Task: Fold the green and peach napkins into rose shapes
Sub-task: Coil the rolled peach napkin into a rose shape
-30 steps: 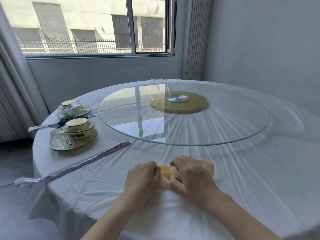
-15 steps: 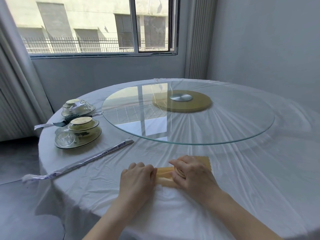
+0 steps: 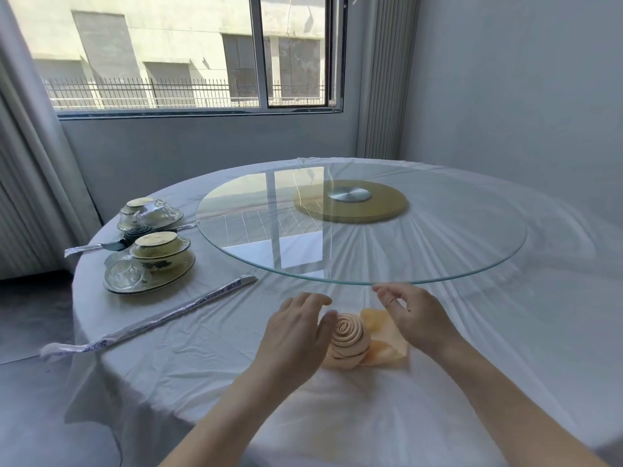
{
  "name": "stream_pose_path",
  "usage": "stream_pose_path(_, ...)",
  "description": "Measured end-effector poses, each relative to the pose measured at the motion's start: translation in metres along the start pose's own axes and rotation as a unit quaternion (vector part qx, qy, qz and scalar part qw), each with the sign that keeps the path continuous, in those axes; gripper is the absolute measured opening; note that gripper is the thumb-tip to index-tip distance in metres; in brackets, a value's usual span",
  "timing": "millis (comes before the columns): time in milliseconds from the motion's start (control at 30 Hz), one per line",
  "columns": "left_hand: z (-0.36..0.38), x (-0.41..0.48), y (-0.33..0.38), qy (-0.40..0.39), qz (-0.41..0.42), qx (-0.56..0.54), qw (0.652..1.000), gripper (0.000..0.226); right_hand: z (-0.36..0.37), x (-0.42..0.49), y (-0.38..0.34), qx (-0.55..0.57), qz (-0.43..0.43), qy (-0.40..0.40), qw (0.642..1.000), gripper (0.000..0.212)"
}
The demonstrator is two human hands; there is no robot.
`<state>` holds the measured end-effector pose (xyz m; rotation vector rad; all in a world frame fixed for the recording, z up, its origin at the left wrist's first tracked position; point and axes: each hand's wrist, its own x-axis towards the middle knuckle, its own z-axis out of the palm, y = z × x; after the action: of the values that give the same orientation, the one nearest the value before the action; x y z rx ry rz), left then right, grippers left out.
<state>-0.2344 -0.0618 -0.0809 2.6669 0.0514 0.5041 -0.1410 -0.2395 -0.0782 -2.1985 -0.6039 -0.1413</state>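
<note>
The peach napkin point(image 3: 349, 337) stands on the white tablecloth near the front edge, rolled into a spiral rose with two loose corners spread to its right. My left hand point(image 3: 296, 326) hovers just left of the roll, fingers apart, the thumb close to or touching its side. My right hand point(image 3: 416, 313) is lifted above and right of the napkin, fingers loosely spread and holding nothing. A dark green rolled napkin point(image 3: 136, 231) lies between the two place settings at the far left.
A glass turntable point(image 3: 472, 264) on a gold base overhangs the table just beyond my hands. Two wrapped dish sets point(image 3: 148, 264) sit at the left, and a long wrapped chopstick packet point(image 3: 148, 323) lies diagonally beside them. A window and wall stand behind.
Both hands pressed on the flat peach roll before. Now they have lifted off and apart, and the napkin stands upright as a spiral rose.
</note>
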Motion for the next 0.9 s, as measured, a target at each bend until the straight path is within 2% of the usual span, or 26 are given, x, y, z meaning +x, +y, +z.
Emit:
stream_pose_path(67, 0.005, 0.001, 0.008, -0.046, 0.032, -0.023, 0.998, 0.052, 0.001, 0.001, 0.010, -0.046, 0.024, -0.028, 0.998, 0.026)
stream_pose_path(133, 0.013, 0.002, 0.011, -0.072, 0.030, -0.023, 0.997, 0.062, 0.006, 0.000, 0.018, -0.087, 0.032, -0.048, 0.995, 0.029)
stream_pose_path(333, 0.026, 0.006, 0.010, -0.049, 0.037, 0.030, 0.998, 0.077, 0.009, -0.001, 0.019, -0.094, 0.051, -0.040, 0.993, 0.025)
stream_pose_path(500, 0.030, 0.008, 0.013, -0.031, 0.018, 0.078, 0.996, 0.080, 0.011, -0.001, 0.019, -0.109, 0.060, -0.016, 0.992, 0.017)
stream_pose_path(700, 0.035, 0.012, 0.016, -0.022, 0.026, 0.073, 0.997, 0.071, 0.002, -0.004, 0.020, -0.162, 0.073, -0.016, 0.984, 0.018)
stream_pose_path(833, 0.039, 0.011, 0.012, -0.009, 0.026, 0.045, 0.999, 0.044, -0.007, -0.013, 0.024, -0.176, 0.089, -0.017, 0.980, 0.019)
stream_pose_path(900, 0.042, 0.009, 0.010, 0.008, 0.032, 0.035, 0.999, 0.041, -0.004, -0.018, 0.022, -0.212, 0.080, -0.020, 0.974, 0.021)
